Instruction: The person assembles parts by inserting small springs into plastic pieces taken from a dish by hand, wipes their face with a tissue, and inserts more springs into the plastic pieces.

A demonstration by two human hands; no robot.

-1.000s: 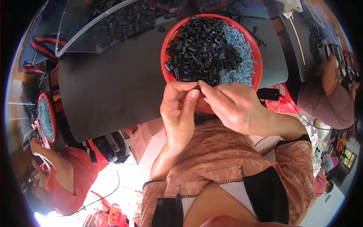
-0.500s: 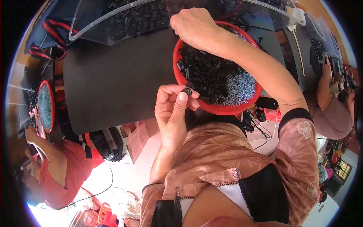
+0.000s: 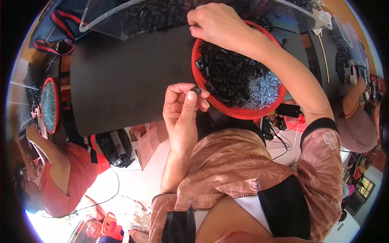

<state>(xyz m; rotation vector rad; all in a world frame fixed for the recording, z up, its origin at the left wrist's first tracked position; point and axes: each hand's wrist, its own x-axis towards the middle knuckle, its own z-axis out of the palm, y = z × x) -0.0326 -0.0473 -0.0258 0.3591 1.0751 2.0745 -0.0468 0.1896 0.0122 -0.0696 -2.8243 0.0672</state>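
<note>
Left hand (image 3: 180,109) pinches black part (image 3: 196,90) (direction, axis unclear).

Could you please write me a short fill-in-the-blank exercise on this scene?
1. The left hand pinches a small black part between a finger and its ____.
2. The basin holding black pieces and silvery pieces is coloured ____.
3. Higher or lower: in the picture, the right hand, nearer the clear bin, appears ____ than the left hand.

Missing words: thumb; red; higher.
</note>
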